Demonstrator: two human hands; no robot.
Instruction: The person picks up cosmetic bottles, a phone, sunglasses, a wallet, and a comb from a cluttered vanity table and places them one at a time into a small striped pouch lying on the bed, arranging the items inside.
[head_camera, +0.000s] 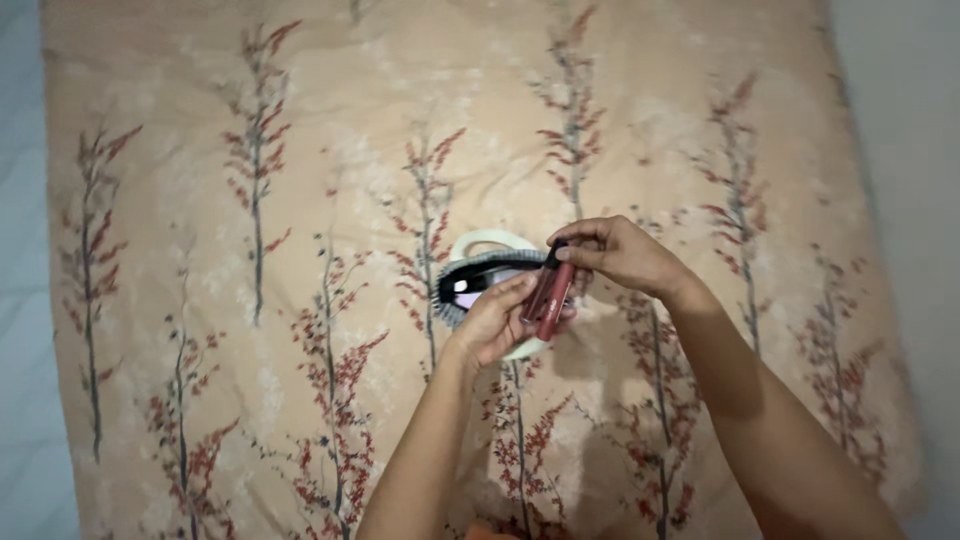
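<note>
My left hand (497, 318) cups the near side of a small pale pouch (487, 243) with a grey ribbed rim and a dark open mouth, resting on the cloth. My right hand (618, 252) pinches the dark cap end of a slim dark red cosmetic tube (553, 297), which hangs tilted over the pouch's right side, against my left fingers. A pale purple item shows inside the pouch opening (468, 297).
A beige cloth printed with red and grey plant stems (250, 250) covers the surface. Pale floor (20, 300) shows along the left edge, and grey floor (915, 120) at the right.
</note>
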